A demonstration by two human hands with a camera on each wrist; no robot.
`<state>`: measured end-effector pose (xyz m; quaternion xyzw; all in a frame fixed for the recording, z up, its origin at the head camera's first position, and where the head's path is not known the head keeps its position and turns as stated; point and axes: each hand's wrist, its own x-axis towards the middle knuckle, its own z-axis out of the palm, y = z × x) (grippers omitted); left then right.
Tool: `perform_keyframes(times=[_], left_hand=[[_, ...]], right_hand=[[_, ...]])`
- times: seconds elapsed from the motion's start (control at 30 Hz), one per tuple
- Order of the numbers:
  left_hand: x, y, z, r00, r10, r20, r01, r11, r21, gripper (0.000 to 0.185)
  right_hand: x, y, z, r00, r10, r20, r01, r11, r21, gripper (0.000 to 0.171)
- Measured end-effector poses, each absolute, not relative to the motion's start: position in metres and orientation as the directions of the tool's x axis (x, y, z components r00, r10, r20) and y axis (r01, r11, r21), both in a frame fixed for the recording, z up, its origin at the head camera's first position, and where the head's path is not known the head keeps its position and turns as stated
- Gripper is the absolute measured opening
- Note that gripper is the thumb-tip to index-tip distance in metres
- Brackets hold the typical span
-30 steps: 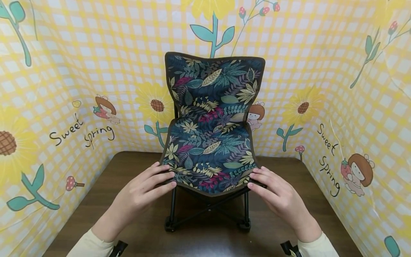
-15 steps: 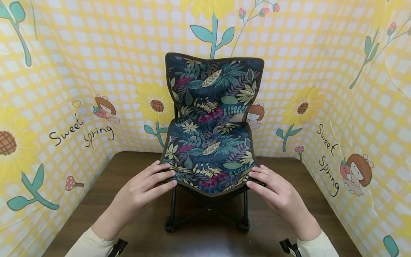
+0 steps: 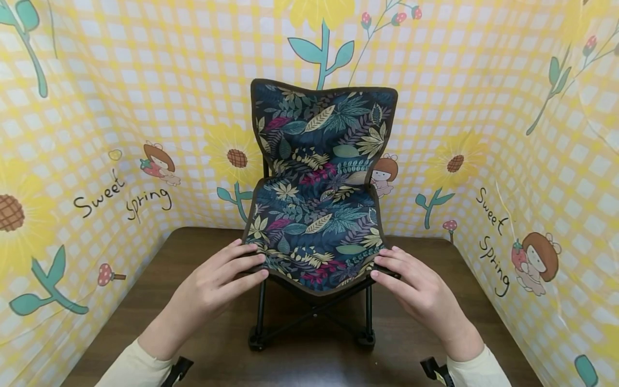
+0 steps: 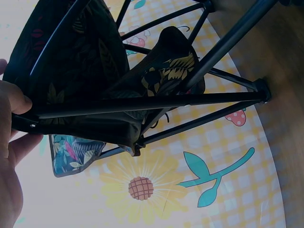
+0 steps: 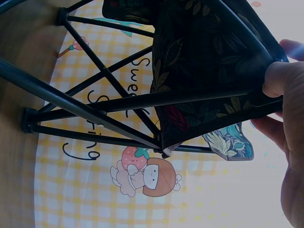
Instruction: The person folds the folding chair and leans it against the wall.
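Observation:
A small folding chair [image 3: 314,231] stands upright, unfolded, its dark fabric printed with coloured leaves. At the seat's front left corner, my left hand [image 3: 208,287] lays its fingers over the top. The left wrist view shows that hand's thumb [image 4: 19,102] against the corner from below, near the end of a black tube [image 4: 156,102]. My right hand [image 3: 420,290] grips the front right corner in the same way, with its thumb [image 5: 275,80] under the seat in the right wrist view. Crossed black legs [image 3: 315,315] show beneath the seat.
The chair's feet [image 3: 365,338] rest on a dark brown wooden table [image 3: 193,349]. Yellow checked cloth [image 3: 184,70] with flowers and cartoon figures surrounds the back and both sides. Black straps [image 3: 180,371] hang by the cream sleeves [image 3: 140,365].
Both hands keep their hold on the seat corners. The right corner and right front leg have shifted very slightly left, and the left fingertips very slightly right.

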<state>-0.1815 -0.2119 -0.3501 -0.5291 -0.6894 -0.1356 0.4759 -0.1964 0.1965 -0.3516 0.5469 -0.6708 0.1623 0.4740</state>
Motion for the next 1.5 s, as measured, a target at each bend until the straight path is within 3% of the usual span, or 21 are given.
perform_keyframes(times=[0.87, 1.5], left_hand=[[-0.179, -0.207, -0.341, 0.028, 0.617, 0.787, 0.861, 0.384, -0.332, 0.031], [-0.178, -0.201, -0.335, 0.037, 0.612, 0.79, 0.856, 0.389, -0.341, 0.031]], right_hand=[[-0.194, 0.192, -0.343, 0.084, -0.558, 0.825, -0.887, 0.336, 0.317, 0.024], [-0.193, 0.191, -0.339, 0.075, -0.578, 0.813, -0.887, 0.334, 0.319, 0.026]])
